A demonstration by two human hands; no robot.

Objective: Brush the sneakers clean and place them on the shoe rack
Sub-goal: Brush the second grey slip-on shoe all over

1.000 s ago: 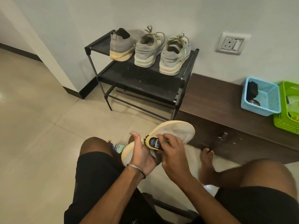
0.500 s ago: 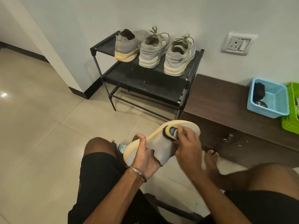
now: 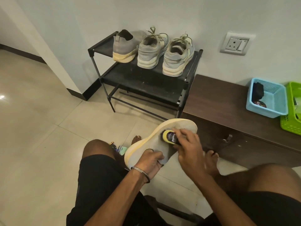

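Observation:
A grey knit sneaker with a pale yellow sole is held above my knees, lying on its side with the toe pointing up right. My left hand grips its heel end. My right hand holds a small yellow and black brush against the sneaker's side. On the top shelf of the black shoe rack stand its grey match and a pair of laced grey sneakers.
A low dark wooden cabinet stands right of the rack, with a blue basket and a green basket on top. Small items lie on the tiled floor by my left knee. My bare feet rest below the sneaker.
The sneaker has been turned from sole-up onto its side. My right hand moved the brush from the sole's middle up onto the grey upper. The view has shifted closer.

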